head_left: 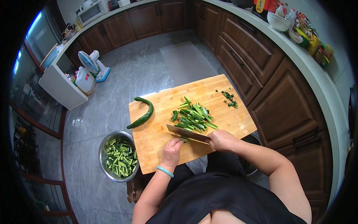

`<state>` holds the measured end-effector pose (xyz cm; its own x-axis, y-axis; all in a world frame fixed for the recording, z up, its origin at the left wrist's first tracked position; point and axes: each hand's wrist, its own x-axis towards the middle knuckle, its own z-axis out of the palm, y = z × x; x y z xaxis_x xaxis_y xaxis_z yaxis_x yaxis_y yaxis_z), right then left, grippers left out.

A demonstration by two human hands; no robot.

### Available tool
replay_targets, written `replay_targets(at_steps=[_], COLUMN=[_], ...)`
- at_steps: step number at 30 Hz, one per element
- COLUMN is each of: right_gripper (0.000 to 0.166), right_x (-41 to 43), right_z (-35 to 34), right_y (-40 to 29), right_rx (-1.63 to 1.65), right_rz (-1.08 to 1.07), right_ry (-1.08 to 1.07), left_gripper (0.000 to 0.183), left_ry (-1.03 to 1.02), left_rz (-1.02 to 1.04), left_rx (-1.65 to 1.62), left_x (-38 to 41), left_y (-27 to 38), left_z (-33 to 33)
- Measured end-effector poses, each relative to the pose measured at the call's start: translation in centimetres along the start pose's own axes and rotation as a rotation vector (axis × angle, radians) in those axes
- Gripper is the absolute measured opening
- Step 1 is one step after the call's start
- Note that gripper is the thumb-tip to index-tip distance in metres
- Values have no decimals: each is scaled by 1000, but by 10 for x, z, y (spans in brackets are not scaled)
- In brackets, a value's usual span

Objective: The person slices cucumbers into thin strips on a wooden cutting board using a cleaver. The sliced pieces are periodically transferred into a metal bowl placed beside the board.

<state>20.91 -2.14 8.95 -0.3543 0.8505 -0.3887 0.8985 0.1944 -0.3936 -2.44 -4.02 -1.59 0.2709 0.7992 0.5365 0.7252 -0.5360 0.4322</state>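
Note:
My right hand grips the handle of a broad kitchen cleaver, its blade pointing left across a wooden cutting board. Close to the blade, my left hand pinches a small cucumber piece against the board; the fingers partly hide it. Just beyond the cleaver lies a heap of cut cucumber strips, with a short curved cucumber chunk at its left. One whole curved cucumber rests at the board's left edge. Small dark green trimmings are scattered at the far right corner.
A steel bowl of cucumber strips stands left of the board. Another metal container is partly hidden under its right side. Wooden cabinets line the right. A fan and a plastic jug stand at far left.

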Motion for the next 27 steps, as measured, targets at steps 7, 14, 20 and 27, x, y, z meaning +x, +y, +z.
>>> replay_targets(at_steps=[7,14,20,27], right_gripper=[24,24,29,24], right_x=[-16,-4,-20,-43], right_z=[-9,6,-2,-6], right_y=[-1,0,15,13], right_rx=[-98,-49,143,32], right_rz=[-49,-28,52,-108], right_ry=[-59,-52,57,-66], left_gripper=[21,21,15,26], left_ry=[33,-2,79,-151], left_rz=[31,8,-139,-456], left_rx=[51,59,-11,-169], left_x=[-3,-3,26,96], left_y=[-4,-4,-19,-67], left_z=[4,6,-11,-8])
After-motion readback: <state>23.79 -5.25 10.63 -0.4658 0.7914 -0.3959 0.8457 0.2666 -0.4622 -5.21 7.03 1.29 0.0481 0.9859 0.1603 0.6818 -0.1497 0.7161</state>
